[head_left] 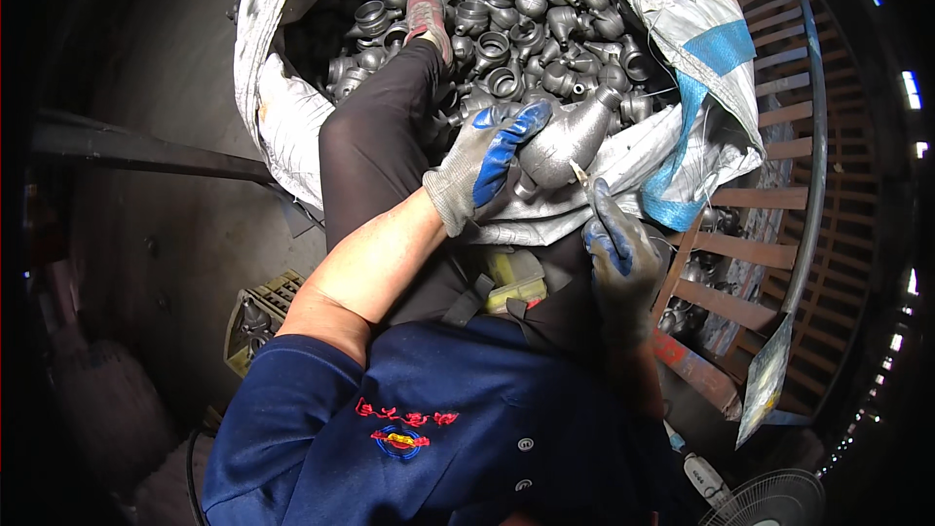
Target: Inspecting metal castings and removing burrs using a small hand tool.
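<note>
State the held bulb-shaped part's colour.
The bulb-shaped part is metallic grey, shown in the head view.

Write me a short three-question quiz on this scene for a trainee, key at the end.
1. Multiple choice: what does the left hand hold?
A) a fan
B) a large grey part
C) a crate

2. True or false: the right hand is bare.

3. Fill in the blank: the white sack in front of the person has a ____ strap on its right side.

Key:
1. B
2. False; it wears a glove.
3. blue
</note>
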Available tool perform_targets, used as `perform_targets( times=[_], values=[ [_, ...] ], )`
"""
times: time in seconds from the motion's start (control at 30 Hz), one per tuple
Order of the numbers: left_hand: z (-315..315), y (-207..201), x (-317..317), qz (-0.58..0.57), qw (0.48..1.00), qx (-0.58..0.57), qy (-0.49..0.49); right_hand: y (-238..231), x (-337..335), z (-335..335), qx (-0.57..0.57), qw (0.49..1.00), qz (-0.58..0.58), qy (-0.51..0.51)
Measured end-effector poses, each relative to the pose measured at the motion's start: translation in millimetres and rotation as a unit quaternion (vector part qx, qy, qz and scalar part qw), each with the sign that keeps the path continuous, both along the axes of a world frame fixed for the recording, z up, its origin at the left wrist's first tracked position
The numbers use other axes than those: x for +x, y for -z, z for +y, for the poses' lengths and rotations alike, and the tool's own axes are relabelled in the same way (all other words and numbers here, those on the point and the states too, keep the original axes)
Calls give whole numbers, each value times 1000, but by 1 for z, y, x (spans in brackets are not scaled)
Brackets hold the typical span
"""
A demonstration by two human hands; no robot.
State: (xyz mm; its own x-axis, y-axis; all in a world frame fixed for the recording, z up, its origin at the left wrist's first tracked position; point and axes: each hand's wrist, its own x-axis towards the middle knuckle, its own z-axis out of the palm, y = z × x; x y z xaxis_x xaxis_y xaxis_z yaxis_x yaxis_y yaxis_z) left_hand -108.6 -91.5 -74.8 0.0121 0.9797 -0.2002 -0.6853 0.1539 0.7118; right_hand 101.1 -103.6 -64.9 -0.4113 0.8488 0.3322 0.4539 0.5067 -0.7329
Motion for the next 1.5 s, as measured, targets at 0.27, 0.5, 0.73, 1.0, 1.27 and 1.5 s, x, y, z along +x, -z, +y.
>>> perform_targets(
  times=[0.27, 0.5, 0.73, 1.0, 1.27, 1.5],
  values=[
    [0, 11, 2, 80, 996, 15, -27, -6, 4, 0, 17, 997, -68, -30],
    [-2, 22, -3, 517, 816, 247, -75, -3, 4, 4, -53, 999, -1, 1],
    [3, 34, 4, 287, 952, 101, -37, -3, 8, 3, -227, 963, 147, 0],
    [1, 37, 5, 537, 769, 324, -123, 17, -32, 27, -273, 906, 316, 69],
    [-2, 20, 13, 3, 998, -47, 29, 24, -20, 39, -394, 832, 385, 62],
    [2, 32, 12, 29, 999, 7, 20, 5, -15, 35, -345, 865, 358, 69]
  ],
)
